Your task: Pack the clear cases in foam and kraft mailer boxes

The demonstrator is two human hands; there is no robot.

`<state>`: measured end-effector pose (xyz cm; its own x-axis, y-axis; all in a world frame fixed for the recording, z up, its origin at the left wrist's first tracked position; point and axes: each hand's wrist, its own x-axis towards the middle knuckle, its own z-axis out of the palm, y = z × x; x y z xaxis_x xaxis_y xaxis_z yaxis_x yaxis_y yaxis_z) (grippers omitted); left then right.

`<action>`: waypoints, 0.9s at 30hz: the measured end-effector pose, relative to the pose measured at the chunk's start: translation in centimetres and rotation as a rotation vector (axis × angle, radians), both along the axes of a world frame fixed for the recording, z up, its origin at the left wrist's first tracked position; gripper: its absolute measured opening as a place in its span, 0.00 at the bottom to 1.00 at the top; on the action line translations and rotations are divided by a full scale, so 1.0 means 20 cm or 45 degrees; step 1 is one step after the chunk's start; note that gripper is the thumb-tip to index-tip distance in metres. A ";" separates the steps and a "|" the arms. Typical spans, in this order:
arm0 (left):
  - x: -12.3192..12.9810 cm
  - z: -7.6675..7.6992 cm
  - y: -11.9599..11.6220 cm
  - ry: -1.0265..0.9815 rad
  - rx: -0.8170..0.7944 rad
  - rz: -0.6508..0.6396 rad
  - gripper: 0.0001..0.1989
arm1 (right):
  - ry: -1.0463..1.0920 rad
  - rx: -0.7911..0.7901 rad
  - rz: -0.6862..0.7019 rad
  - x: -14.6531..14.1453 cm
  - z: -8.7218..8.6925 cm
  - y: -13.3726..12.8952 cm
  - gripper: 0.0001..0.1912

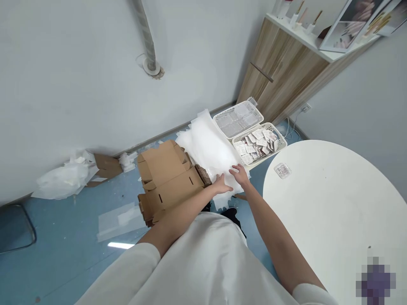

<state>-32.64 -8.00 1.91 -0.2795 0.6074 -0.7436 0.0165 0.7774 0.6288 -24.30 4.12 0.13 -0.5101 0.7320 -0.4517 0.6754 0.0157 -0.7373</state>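
My left hand is over the near end of a pile of white foam sheets, its thumb and fingers spread. Just right of it, my right hand hovers at or touches the same sheets with fingers apart; contact is hard to tell. Neither hand visibly holds anything. Flat brown cardboard boxes lie stacked left of the foam. Beyond the foam on the right are a white basket of clear packets and a second white basket full of small printed cards.
A round white table stands at the right, bearing a small clear packet. Behind is a wooden cabinet. Plastic bags and an open carton lie by the wall. A chair shows at far left.
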 end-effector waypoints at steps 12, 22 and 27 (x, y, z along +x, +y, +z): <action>-0.06 0.12 0.02 -0.161 0.149 0.312 0.46 | 0.212 0.183 -0.204 -0.09 -0.04 0.01 0.12; -0.08 0.18 0.09 -0.119 0.101 0.522 0.50 | 0.600 0.133 -0.194 -0.11 0.29 -0.06 0.19; 0.05 0.14 0.10 -0.056 0.043 0.615 0.49 | 0.602 0.243 -0.305 0.07 0.39 -0.05 0.20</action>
<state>-31.57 -6.05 4.68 -0.5041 0.4397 -0.7434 -0.3687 0.6688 0.6456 -22.99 3.08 7.98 -0.4342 0.8987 -0.0623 0.2733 0.0655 -0.9597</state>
